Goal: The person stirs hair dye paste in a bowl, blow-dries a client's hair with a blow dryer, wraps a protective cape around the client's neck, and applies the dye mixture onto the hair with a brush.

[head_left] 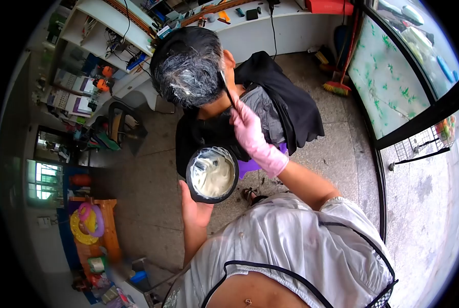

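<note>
My left hand [195,209], bare, is closed around the underside of a black bowl [189,180] that holds pale cream [212,175]. In a pink glove, my right hand [250,131] grips a dark-handled tint brush [231,97]. The brush's tip touches the side of a seated person's head [188,66], just behind the ear. White cream streaks the dark hair, mostly at the back. A black cape [286,97] covers the person's shoulders. My left fingers are mostly hidden beneath the bowl.
A white counter [286,20] with tools and cables runs along the back. At the right, a broom [337,88] leans near a glass door [393,77]. Shelves [78,31] and a dark chair frame [123,123] stand at the left. Coloured rings [78,228] hang lower left.
</note>
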{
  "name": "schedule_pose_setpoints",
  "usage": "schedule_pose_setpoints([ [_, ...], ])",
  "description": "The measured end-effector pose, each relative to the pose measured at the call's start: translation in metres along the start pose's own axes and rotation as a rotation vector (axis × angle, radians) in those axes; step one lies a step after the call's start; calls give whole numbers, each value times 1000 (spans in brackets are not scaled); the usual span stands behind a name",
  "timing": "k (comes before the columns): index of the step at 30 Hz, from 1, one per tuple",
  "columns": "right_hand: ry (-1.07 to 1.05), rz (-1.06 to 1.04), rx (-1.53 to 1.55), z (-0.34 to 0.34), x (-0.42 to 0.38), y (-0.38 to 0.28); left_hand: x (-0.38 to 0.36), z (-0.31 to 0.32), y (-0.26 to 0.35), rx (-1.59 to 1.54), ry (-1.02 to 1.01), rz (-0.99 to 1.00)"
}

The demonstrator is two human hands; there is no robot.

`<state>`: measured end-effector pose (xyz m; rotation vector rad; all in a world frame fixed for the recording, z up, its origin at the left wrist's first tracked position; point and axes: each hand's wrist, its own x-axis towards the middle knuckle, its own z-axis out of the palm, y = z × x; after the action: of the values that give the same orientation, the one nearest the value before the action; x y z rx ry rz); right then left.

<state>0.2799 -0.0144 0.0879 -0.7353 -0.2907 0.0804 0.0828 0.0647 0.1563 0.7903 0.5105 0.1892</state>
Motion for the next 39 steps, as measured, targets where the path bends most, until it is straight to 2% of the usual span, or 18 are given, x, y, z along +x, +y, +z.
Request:
schedule_pose_setpoints([
  [2,-29,5,-300,-5,-13,-8,-1,0,0,5,-15,-17],
  [5,109,149,-7,-7,-1,-26,1,-4,-1,3,21,-8],
  [8,35,159,-14,-7,2,-4,4,-5,-3,-21,0,-15],
  [10,48,315,-190,2,-22,-32,7,-5,-7,-39,15,20],
  [12,-39,433,-349,-2,-41,-59,8,-7,-10,23,46,93],
  [16,-482,682,-611,-4,-53,-120,11,-5,-15,184,76,212],
  [17,-538,585,-699,-1,-57,-118,13,-4,-15,215,85,234],
  [18,-541,594,-704,-1,-57,-116,15,-3,-14,248,90,253],
  [20,-795,200,-1090,0,-57,-112,15,0,-11,263,80,253],
  [22,-772,305,-1114,10,-58,-122,15,0,-11,281,71,260],
  [24,-827,229,-1273,14,-61,-124,15,-2,-10,360,115,244],
  [27,-878,153,-1312,12,-67,-120,17,-5,-13,341,100,281],
  [31,-910,96,-1212,7,-68,-112,18,-4,-13,313,79,280],
  [33,-885,534,-998,6,-64,-112,21,-6,-14,273,97,263],
  [34,-876,519,-1002,2,-61,-111,21,-4,-14,244,95,259],
  [36,-844,974,-632,-7,-58,-111,26,-13,-16,134,69,227],
  [38,-705,1015,-459,-2,-60,-118,28,-15,-15,80,52,202],
  [39,-612,882,-320,-5,-60,-118,28,-16,-15,94,63,182],
])
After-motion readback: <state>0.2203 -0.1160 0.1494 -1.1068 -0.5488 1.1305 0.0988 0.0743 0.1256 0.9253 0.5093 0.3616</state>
